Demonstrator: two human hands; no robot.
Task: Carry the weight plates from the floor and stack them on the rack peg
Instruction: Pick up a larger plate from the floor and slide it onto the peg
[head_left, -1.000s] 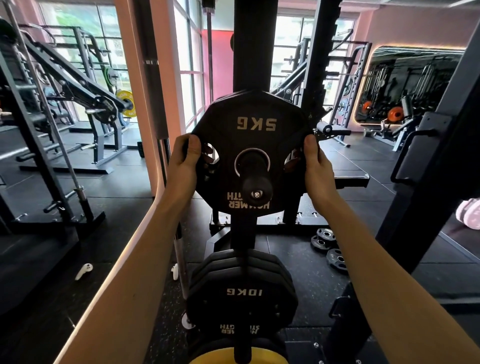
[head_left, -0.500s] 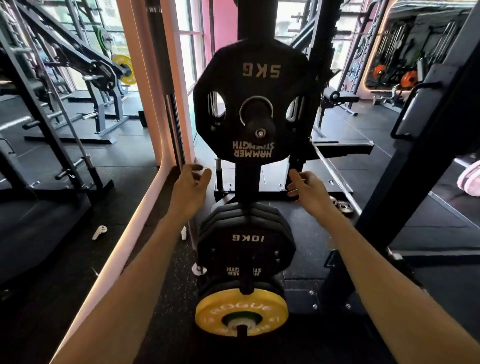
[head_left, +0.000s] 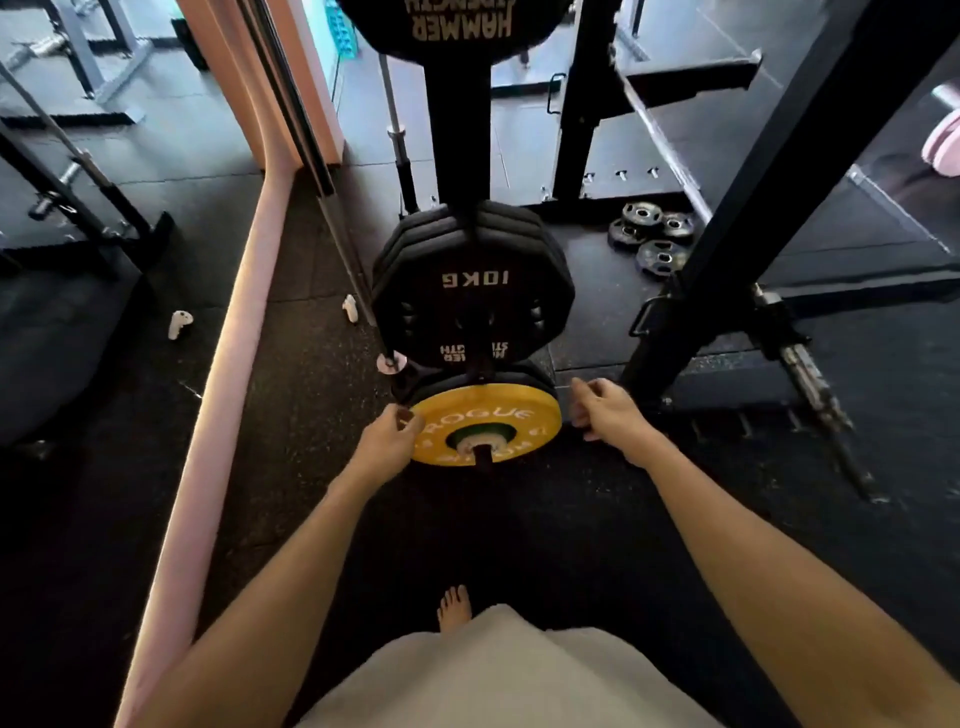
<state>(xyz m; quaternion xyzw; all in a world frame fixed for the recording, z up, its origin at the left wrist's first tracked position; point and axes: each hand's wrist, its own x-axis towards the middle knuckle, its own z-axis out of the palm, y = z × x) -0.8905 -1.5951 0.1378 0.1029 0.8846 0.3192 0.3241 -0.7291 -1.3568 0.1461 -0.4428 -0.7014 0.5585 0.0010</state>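
Both hands are empty with fingers loosely curled: the left hand (head_left: 387, 441) touches the rim of the yellow plate (head_left: 485, 425) on the lowest rack peg (head_left: 484, 451), and the right hand (head_left: 605, 413) hangs just beside its other edge. Above sit the 10 kg plates (head_left: 475, 291). Three small weight plates (head_left: 652, 236) lie on the floor (head_left: 519, 519) behind the black upright (head_left: 727, 244). Reaching around that post, a plate could slip toward the bare foot (head_left: 454, 605).
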